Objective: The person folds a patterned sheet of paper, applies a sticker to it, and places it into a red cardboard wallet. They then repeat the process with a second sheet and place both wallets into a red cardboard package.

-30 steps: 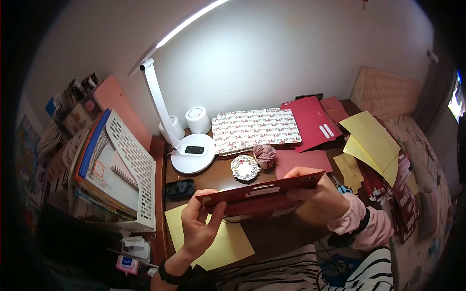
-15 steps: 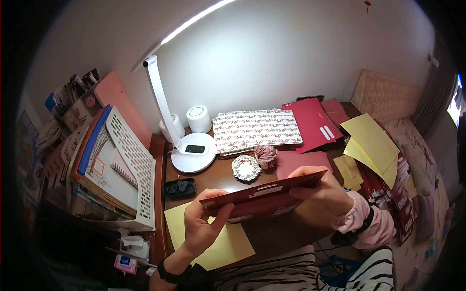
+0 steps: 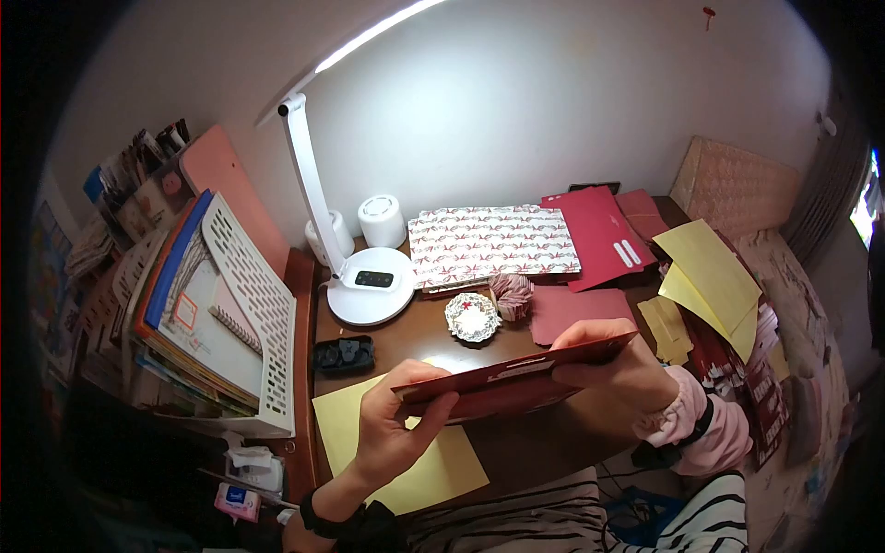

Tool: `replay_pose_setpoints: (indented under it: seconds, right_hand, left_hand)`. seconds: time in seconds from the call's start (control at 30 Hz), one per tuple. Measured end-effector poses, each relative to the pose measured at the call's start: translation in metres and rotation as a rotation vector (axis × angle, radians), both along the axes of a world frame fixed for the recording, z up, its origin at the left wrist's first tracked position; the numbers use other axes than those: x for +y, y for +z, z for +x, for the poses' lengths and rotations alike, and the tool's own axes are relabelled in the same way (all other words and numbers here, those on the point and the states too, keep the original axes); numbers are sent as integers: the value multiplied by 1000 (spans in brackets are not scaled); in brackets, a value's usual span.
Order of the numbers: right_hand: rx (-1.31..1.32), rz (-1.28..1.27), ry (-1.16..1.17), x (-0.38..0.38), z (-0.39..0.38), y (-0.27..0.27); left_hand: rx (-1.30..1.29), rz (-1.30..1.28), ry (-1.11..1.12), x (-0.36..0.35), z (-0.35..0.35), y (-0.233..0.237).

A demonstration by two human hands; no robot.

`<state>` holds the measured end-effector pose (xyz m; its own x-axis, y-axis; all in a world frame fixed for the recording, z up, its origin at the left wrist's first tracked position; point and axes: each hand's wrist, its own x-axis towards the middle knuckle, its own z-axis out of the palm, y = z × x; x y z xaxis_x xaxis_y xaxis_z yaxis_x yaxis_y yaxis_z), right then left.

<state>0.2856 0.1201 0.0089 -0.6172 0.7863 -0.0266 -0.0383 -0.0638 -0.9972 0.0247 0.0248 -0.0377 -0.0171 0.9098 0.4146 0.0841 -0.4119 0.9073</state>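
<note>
Both hands hold a long flat red envelope point(image 3: 513, 382) above the near middle of the dark wooden desk point(image 3: 410, 336), seen nearly edge-on, right end tilted higher. The left hand point(image 3: 392, 433) pinches the left end, thumb on top and fingers curled under, closed tight on it. The right hand point(image 3: 619, 373) clamps the right end the same way, fingers over the far edge. The envelope looks like stiff glossy card with a pale label strip on its face. Under the left hand lies a matte yellow paper sheet point(image 3: 447, 470), flat, partly hidden by hand and envelope. Just beyond the envelope: a round white lacy ornament point(image 3: 472, 316) with a red centre, and touching its right side a pinkish folded-paper ball point(image 3: 512, 295). Right of that is a flat maroon sheet point(image 3: 585, 306). Far middle: a rectangular patterned wrap sheet point(image 3: 493, 241), white with small red marks. Far right of it are red folders point(image 3: 599, 235), smooth; further right a loose pile of yellow sheets point(image 3: 710, 272) overlapping red printed stock. Far left: the white lamp base point(image 3: 373, 288), a round disc with a thin arm rising, and a white cylinder point(image 3: 382, 221) behind it. A small black object point(image 3: 343, 354) sits left of the envelope; what it is cannot be told. At the left edge a white perforated plastic file rack point(image 3: 253, 313) leans, stuffed with books and notebooks.
</note>
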Motion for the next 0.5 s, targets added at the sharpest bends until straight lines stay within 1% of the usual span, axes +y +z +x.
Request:
replay_pose_setpoints:
  seconds: [0.07,0.13,0.23,0.3,0.33,0.4,0.43,0.5]
  right_hand:
    - [-7,-8,-13,0,1,-2]
    - [-15,-12,-26,0,1,-2]
    - [-76,24,-40,-2,0,-4]
    - [102,-4,-76,-3,0,-15]
    - [100,-1,-74,-5,0,-18]
    - [118,581,-376,-9,-1,-24]
    - [113,582,-366,-9,5,-30]
    - [86,1092,-728,-9,20,-38]
  left_hand:
    - [-15,7,4,0,1,2]
    - [54,-17,-33,0,-1,4]
    - [65,-52,-44,0,-4,7]
    - [63,-37,-18,-1,-1,6]
    - [62,-25,10,-1,0,5]
    - [61,-16,24,-1,1,2]
    - [62,-11,33,-1,1,0]
    - [62,-6,46,-2,2,2]
